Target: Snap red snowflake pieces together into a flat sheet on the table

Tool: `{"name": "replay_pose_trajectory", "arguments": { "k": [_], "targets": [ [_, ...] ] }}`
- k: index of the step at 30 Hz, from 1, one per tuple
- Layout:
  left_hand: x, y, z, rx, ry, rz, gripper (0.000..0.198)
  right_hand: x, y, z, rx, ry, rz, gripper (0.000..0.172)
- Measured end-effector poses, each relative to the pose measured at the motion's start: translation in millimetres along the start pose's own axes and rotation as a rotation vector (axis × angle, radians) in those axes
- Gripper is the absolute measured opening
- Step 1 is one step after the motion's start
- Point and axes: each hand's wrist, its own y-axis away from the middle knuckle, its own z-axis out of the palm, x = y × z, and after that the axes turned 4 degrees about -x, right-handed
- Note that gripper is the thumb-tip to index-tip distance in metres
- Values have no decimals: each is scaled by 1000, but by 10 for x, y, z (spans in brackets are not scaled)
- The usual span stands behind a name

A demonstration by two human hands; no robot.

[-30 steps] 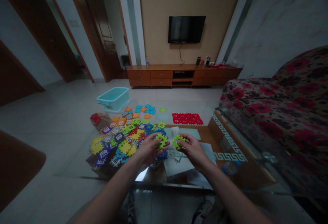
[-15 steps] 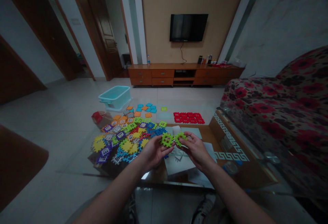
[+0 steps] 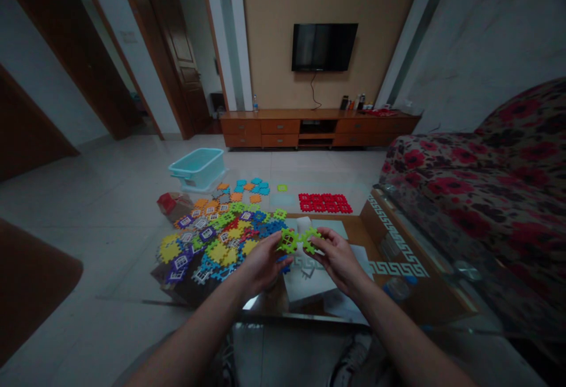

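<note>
My left hand (image 3: 265,264) and right hand (image 3: 339,257) are up in front of me, close together but not touching, above a glass-topped coffee table (image 3: 400,268). My left fingers (image 3: 275,246) pinch a lime-green interlocking plastic piece (image 3: 288,240), and my right fingers (image 3: 322,236) pinch a second lime-green plastic piece (image 3: 310,240). The two pieces are edge to edge, right beside each other, but I can't tell whether their notches have engaged.

Just below my left fingers is a blue plastic piece (image 3: 283,266), and beneath my hands a white paper sheet (image 3: 307,284) lies on the table. To my left is a big heap of interlocking pieces (image 3: 207,248) in yellow, purple, blue, green, orange and white, with a brown carton (image 3: 177,289) at its near edge.

Farther out on the tiled floor (image 3: 101,198) are loose blue and orange pieces (image 3: 250,189), one small green piece (image 3: 282,187) and a joined red patch of pieces (image 3: 325,203). Far left of those sit a teal plastic basket (image 3: 197,169) and a small box with something red on it (image 3: 174,206). A red-flowered sofa (image 3: 477,198) runs along my right. Straight ahead, a wall-mounted television (image 3: 324,47) hangs above a low wooden cabinet (image 3: 300,129).
</note>
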Motion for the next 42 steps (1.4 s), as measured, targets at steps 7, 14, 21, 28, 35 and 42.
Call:
{"name": "replay_pose_trajectory", "arguments": {
  "k": [7, 14, 21, 28, 35, 42],
  "targets": [
    [-27, 25, 19, -56, 31, 21, 12, -9, 18, -5, -4, 83, 29, 47],
    [15, 83, 33, -197, 45, 0, 25, -19, 26, -4, 11, 187, 19, 46],
    [-5, 106, 15, -300, -53, 43, 43, -7, 30, -23, -59, 307, 8, 44],
    [-51, 65, -15, -245, -110, 96, 54, 9, 31, -28, -113, 436, -28, 42],
    [-63, 45, -10, -202, -139, 118, 52, 16, 18, -19, -145, 470, -69, 46],
    [-99, -9, -41, -162, -139, 125, 57, 47, 2, -66, -247, 551, -171, 44]
  ]
}}
